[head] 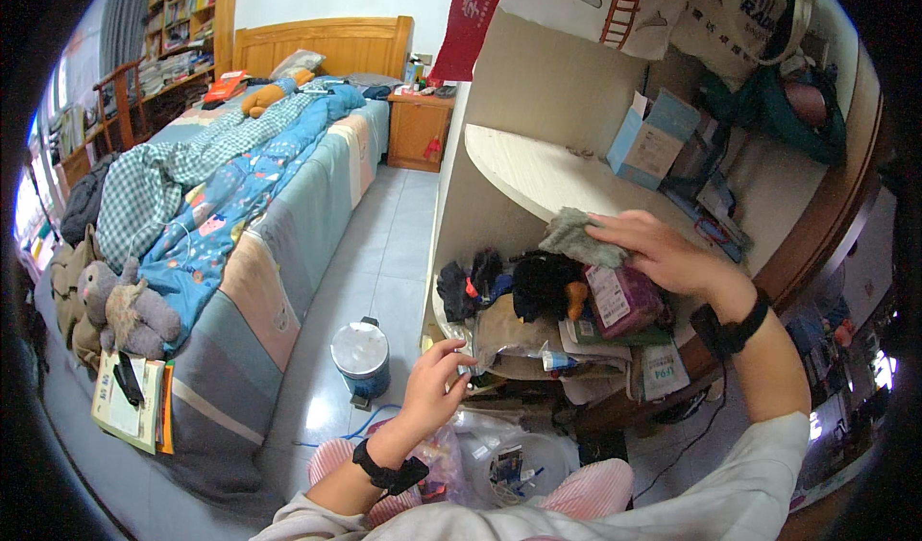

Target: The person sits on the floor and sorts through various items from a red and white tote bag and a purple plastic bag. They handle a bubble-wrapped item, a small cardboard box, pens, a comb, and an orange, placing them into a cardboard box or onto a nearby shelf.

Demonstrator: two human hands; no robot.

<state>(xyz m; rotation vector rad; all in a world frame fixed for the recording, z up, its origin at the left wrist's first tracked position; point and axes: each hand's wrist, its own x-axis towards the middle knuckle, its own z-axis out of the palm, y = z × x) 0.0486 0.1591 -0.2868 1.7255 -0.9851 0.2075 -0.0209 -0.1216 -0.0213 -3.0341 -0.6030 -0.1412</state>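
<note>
My right hand (659, 249) grips a grey-green cloth (580, 238) at the front edge of a curved, pale wooden shelf (533, 162). Under the cloth, on the level below, sits a purple package (627, 299) with a printed label. My left hand (436, 382) hovers in front of that lower level, fingers apart and apparently holding nothing. Its fingertips are close to clear plastic wrapping (497, 350). Black plush-looking items (540, 285) lie behind, beside a brown bag (511, 321). Both wrists wear black bands.
A light blue box (652, 144) and folded glasses (709, 231) stand on the upper shelf. Below my hands are a clear round tub (529, 469) and plastic bags. A lidded bin (360, 357) stands on the floor beside the bed (317, 224). A black cable (691, 440) hangs at right.
</note>
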